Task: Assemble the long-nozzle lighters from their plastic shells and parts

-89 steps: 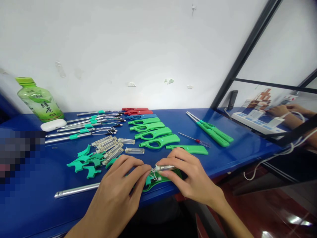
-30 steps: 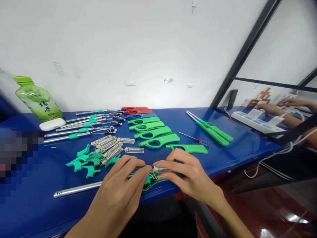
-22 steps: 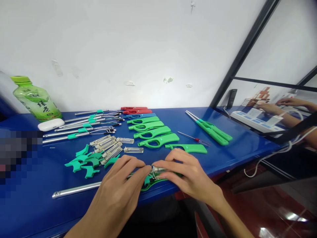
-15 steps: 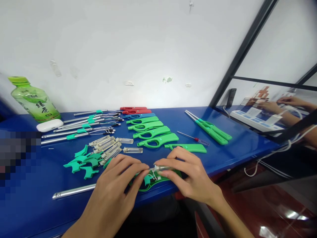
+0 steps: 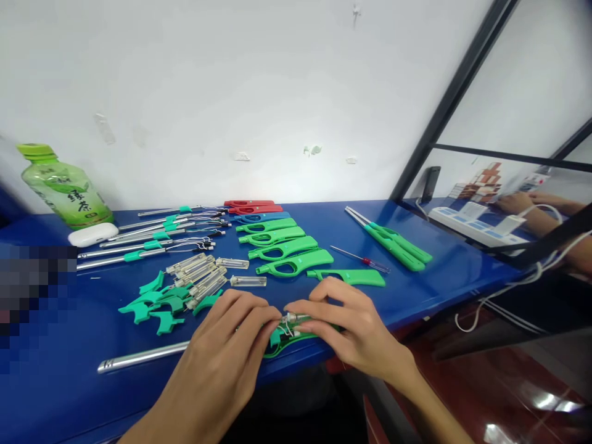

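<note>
Left hand, right hand pinch perhaps-glass tube

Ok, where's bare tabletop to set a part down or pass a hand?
Bare: the table right of the assembled lighters. Also the back strip between them and the handle shells, and the front-left corner below the metal tube. Crowded: left-centre tanks and triggers, and the front edge where left hand and right hand grip the green lighter shell.
</note>
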The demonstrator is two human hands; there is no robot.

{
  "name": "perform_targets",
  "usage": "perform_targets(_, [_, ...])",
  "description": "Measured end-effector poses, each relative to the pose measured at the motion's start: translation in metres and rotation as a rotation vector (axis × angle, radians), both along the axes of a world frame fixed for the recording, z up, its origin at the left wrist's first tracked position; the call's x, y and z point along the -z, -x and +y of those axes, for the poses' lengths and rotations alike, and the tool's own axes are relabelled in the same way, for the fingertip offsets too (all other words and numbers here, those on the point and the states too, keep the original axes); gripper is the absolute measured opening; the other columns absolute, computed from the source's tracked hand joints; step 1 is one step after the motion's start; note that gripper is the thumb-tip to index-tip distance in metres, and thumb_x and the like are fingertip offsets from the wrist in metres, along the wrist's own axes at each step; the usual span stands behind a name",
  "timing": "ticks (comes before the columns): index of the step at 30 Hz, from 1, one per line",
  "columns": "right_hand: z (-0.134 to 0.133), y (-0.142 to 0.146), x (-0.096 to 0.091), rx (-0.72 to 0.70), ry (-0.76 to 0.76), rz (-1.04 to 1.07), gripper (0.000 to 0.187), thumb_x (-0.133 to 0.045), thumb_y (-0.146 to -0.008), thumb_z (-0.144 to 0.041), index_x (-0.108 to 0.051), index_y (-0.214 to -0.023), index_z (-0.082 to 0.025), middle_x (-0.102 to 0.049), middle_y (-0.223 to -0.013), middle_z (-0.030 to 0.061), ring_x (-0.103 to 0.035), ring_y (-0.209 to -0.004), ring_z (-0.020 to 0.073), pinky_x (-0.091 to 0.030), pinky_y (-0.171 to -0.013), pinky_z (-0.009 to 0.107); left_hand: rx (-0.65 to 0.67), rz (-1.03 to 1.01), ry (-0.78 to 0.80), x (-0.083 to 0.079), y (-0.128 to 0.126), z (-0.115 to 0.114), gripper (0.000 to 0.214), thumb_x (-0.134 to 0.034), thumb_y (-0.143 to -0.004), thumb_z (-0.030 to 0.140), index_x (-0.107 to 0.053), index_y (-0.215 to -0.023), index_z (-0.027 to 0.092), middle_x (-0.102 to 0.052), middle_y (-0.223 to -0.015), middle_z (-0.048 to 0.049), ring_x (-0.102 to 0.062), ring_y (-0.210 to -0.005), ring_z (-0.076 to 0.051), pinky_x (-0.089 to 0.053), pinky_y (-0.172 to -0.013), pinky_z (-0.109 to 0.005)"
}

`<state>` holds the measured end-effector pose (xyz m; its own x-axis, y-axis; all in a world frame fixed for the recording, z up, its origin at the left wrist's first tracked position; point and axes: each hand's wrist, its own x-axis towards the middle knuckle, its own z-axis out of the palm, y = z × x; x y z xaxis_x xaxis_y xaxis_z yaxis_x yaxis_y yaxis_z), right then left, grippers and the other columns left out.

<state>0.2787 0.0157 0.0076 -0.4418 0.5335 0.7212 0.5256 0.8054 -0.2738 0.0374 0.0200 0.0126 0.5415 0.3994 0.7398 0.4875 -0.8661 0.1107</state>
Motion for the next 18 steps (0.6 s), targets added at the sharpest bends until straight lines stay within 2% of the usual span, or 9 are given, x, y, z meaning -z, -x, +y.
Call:
perform_targets(8, [-0.001, 0.001, 0.001, -0.005, 0.007, 0.015, 0.021, -0.065, -0.112, -0.031, -0.080, -0.121, -0.019, -0.069, -0.092, 0.0018, -0.065, -0.082, 0.0144, -0.051, -0.077, 0.031, -0.008, 0.004, -0.016, 0.003, -0.001, 0.003, 0.015, -0.056, -0.108, 0.004, -0.062, -0.112, 0.017, -0.067, -0.102, -0.0017, -0.055, -0.098, -0.016, -0.047, -0.095, -0.029])
perform_targets(11, [-0.001, 0.001, 0.001, 0.014, 0.021, 0.003, 0.022, -0.064, -0.113, -0.032, -0.080, -0.120, -0.019, -0.072, -0.093, 0.0025, -0.067, -0.084, 0.0156, -0.052, -0.078, 0.032, -0.033, 0.020, -0.024, 0.005, 0.002, 0.000, 0.017, -0.055, -0.110, 0.006, -0.064, -0.119, 0.017, -0.069, -0.109, -0.0029, -0.057, -0.106, -0.017, -0.046, -0.101, -0.032])
perform_targets(15, [0.001, 0.001, 0.002, 0.067, 0.091, -0.004, 0.025, -0.063, -0.114, -0.035, -0.077, -0.129, -0.021, -0.076, -0.097, 0.0031, -0.070, -0.089, 0.0181, -0.053, -0.082, 0.034, -0.161, 0.057, -0.017, 0.010, 0.006, -0.008, 0.027, -0.057, -0.111, 0.017, -0.063, -0.137, 0.016, -0.070, -0.123, -0.0073, -0.058, -0.119, -0.023, -0.044, -0.109, -0.039])
perform_targets(18, [0.001, 0.000, 0.001, 0.068, 0.154, 0.040, 0.021, -0.067, -0.112, -0.034, -0.074, -0.128, -0.023, -0.078, -0.099, 0.0019, -0.070, -0.090, 0.0186, -0.052, -0.087, 0.035, -0.182, 0.060, -0.012, 0.013, 0.007, -0.011, 0.025, -0.060, -0.110, 0.025, -0.066, -0.134, 0.016, -0.069, -0.121, -0.0083, -0.059, -0.115, -0.025, -0.046, -0.104, -0.042])
